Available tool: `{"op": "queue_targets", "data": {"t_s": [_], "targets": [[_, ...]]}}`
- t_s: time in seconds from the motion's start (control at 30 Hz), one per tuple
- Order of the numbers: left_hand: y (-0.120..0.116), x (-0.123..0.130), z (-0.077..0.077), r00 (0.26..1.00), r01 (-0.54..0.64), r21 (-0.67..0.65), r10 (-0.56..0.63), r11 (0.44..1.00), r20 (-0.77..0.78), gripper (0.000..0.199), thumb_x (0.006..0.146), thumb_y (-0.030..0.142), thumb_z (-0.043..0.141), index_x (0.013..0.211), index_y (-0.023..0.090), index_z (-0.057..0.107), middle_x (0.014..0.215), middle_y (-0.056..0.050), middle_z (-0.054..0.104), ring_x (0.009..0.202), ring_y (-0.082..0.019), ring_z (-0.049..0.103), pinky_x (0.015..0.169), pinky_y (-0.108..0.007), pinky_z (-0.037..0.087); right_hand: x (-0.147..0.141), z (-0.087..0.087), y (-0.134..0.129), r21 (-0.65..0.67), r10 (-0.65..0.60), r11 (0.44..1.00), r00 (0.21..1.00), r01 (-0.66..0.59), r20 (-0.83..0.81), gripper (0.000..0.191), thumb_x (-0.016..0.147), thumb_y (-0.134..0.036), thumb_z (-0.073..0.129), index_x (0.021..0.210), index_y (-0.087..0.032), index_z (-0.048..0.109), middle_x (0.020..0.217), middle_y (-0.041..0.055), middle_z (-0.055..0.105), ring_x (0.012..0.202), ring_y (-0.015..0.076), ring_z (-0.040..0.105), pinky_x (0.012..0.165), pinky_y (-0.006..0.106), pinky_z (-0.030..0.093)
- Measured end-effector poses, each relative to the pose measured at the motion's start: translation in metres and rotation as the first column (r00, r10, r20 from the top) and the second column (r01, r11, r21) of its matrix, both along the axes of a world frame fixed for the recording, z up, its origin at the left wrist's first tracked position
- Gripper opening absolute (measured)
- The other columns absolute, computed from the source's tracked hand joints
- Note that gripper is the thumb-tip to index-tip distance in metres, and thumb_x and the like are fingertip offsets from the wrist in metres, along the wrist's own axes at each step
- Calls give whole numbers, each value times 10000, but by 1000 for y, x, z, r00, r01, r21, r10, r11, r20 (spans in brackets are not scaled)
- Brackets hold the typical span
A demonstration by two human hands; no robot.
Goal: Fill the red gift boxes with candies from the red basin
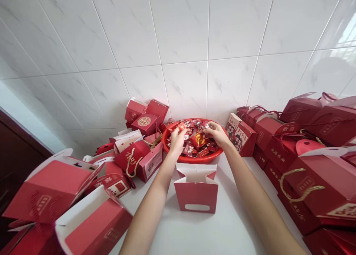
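Observation:
A red plastic basin [191, 159] heaped with wrapped candies [189, 150] stands against the tiled wall. Over its left side, my left hand [178, 139] has its fingers closed on a small red wrapped candy. My right hand [217, 133] reaches in from the other side, its fingers pinched at a red-and-white wrapped candy [205, 125]. Between them lies a larger red-and-gold packet [198, 139]. Nearer to me, between my forearms, a red paper gift box [196, 197] stands upright with its top open and a white oval window on its front.
Several red gift boxes [139, 155] lie jumbled on the left of the white table [200, 232], some with rope handles. An open box [94, 225] lies tilted at the front left. Stacked boxes [303, 181] line the right side. White tiles [183, 84] rise behind the basin.

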State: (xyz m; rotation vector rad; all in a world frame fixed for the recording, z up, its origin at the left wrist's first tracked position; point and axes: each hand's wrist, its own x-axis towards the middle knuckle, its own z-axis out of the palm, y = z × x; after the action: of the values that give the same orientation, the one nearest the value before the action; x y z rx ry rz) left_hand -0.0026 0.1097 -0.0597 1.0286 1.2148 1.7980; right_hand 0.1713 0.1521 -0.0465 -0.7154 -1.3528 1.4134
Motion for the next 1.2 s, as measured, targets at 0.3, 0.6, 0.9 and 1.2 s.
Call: {"op": "queue_targets", "data": {"t_s": [0.3, 0.6, 0.9, 1.2], "targets": [[13, -8, -14, 990, 78, 38, -82, 996, 117, 358, 738, 463, 757, 946, 173, 727, 978, -100, 774, 1043, -273, 707, 847, -338, 551, 0, -1, 1, 25, 37, 999, 999, -37, -11, 314, 558, -313, 784, 742, -219, 548, 668, -9, 699, 545, 129, 573, 559, 270, 451], [6, -4, -3, 989, 68, 140, -84, 988, 118, 285, 750, 431, 751, 883, 181, 717, 947, -77, 766, 1072, -265, 699, 927, -372, 539, 1, 6, -5, 1, 48, 999, 997, -48, -61, 311, 551, -306, 768, 764, -210, 563, 650, -27, 690, 528, 112, 570, 551, 248, 441], [-6, 4, 11, 962, 138, 14, -137, 990, 234, 200, 759, 347, 701, 849, 170, 678, 818, -48, 748, 814, -221, 737, 738, -321, 572, -2, 3, -23, -35, 48, 998, 997, -46, 52, 334, 623, -312, 716, 875, -244, 508, 728, -3, 728, 596, 173, 658, 532, 275, 504], [-8, 8, 12, 970, 132, 17, -133, 991, 204, 212, 736, 366, 727, 818, 173, 690, 790, -31, 728, 754, -192, 701, 653, -267, 518, -10, 1, -30, 368, -268, 918, 917, 149, 297, 235, 684, -294, 704, 884, -231, 597, 978, 44, 711, 984, 249, 674, 902, 404, 512]]}}
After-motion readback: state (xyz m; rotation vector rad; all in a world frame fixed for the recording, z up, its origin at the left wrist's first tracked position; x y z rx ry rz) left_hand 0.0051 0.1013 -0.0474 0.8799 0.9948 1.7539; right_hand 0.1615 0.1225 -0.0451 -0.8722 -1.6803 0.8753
